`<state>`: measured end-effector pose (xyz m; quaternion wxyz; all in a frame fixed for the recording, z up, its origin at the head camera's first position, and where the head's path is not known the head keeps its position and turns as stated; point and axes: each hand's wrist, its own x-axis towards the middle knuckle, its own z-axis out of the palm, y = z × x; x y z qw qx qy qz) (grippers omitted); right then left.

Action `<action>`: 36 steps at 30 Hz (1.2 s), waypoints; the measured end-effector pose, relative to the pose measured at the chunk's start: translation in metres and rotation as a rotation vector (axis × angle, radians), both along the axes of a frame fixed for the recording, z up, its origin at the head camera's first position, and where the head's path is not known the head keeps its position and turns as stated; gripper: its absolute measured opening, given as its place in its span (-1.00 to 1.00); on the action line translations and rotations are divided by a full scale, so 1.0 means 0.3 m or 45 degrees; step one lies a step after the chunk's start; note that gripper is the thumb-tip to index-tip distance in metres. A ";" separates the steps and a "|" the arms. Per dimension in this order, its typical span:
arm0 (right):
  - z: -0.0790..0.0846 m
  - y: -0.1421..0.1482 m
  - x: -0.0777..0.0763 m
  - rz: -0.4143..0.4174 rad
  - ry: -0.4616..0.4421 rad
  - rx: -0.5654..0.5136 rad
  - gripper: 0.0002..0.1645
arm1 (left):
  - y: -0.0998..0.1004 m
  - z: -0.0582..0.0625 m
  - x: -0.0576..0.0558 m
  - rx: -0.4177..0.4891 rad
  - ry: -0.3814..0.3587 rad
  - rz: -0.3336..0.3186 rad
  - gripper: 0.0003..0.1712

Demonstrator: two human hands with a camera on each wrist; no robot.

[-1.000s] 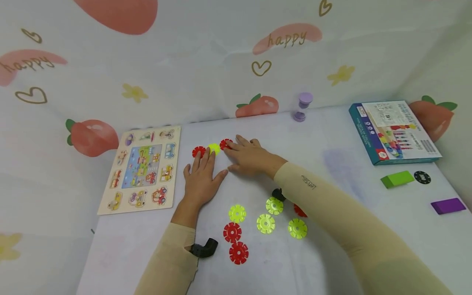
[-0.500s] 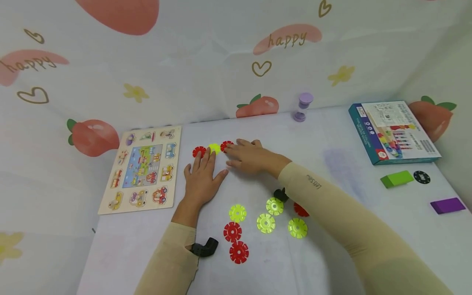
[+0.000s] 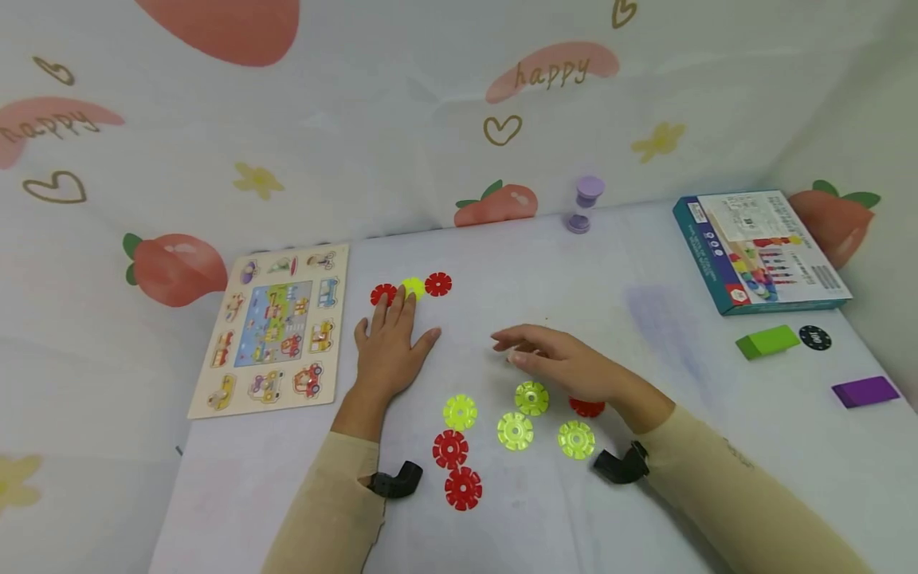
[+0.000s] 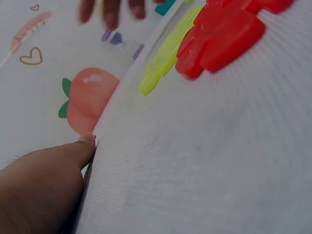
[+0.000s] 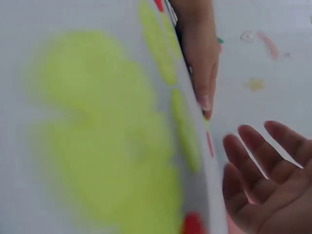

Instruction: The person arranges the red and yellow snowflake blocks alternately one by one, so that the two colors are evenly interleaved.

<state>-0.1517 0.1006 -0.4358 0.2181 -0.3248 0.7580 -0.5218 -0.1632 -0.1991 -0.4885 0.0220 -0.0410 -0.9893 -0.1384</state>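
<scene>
My left hand (image 3: 387,351) lies flat with fingers spread, its fingertips on a red notched plastic disc (image 3: 382,292) and at the edge of a yellow-green one (image 3: 413,285). A second red disc (image 3: 438,284) sits just right of these, so the three form a row. My right hand (image 3: 555,359) hovers with loosely bent fingers and holds nothing; its palm shows in the right wrist view. Below it lie yellow-green discs (image 3: 531,398) and a red disc (image 3: 586,407) partly hidden by the hand. Nearer the front are another yellow-green disc (image 3: 460,412) and two red discs (image 3: 450,450).
A wooden picture puzzle board (image 3: 276,327) lies left of the left hand. At the back stands a purple sand timer (image 3: 584,204). On the right are a boxed set (image 3: 763,251), a green block (image 3: 767,342), a black chip (image 3: 815,338) and a purple block (image 3: 865,391).
My right hand has left the red disc at the right end of the row and moved right and toward me. That disc now shows whole. The left hand keeps its place.
</scene>
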 end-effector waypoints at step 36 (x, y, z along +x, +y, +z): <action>0.021 -0.052 -0.276 -0.353 -0.138 0.138 -0.51 | -0.003 -0.009 0.000 0.015 0.010 -0.007 -0.05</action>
